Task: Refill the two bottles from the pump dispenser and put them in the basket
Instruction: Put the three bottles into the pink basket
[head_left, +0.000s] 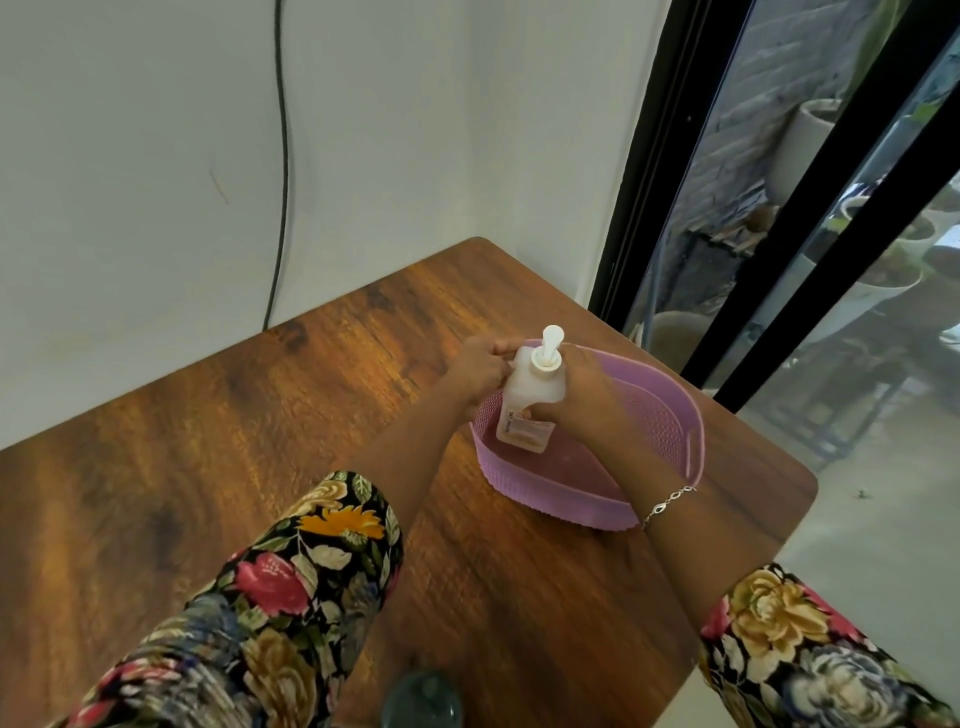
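Note:
A white pump dispenser (532, 387) with an orange label stands upright over the near-left part of the pink perforated basket (670, 421). My right hand (576, 395) grips its body from the right, thumb across the label. My left hand (478, 371) has its fingers curled against the dispenser's upper left shoulder and holds it there. Whether the dispenser's base rests on the basket floor is hidden. No small bottles show in the basket's visible part.
The basket sits near the right edge of a wooden table (260, 467) set in a wall corner. A black cable (283, 156) hangs down the wall. A glass door (779, 208) stands to the right. A dark round object (423, 699) pokes in at the bottom edge.

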